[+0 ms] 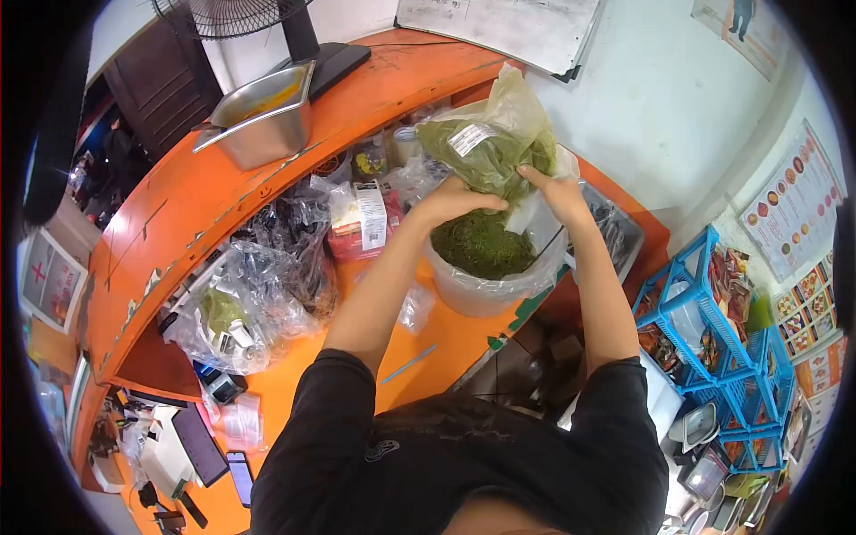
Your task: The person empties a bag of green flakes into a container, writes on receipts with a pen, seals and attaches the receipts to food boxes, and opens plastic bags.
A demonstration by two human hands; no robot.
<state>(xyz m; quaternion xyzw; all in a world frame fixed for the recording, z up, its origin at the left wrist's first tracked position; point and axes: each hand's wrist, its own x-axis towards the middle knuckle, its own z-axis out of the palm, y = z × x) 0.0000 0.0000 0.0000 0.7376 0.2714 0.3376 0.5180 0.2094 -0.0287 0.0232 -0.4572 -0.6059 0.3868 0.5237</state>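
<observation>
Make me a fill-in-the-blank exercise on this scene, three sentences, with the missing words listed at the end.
1. The left hand and the right hand hold a plastic bag with a printed label coloured ____.
2. The tub below the bag holds leafy-looking material coloured ____.
3. On the raised counter, near the metal pan, stands an electric ____.

Missing words: white; green; fan.

Herbs (486,245) in tub (474,299) on counter (406,388), herb bag (490,147) over far rim. Plastic packaging (267,281) left of tub. Food pan (278,138) on ledge (147,227), fan (300,36) behind. Basket rack (698,392) right. Phone (240,479) on counter, lower left.
</observation>
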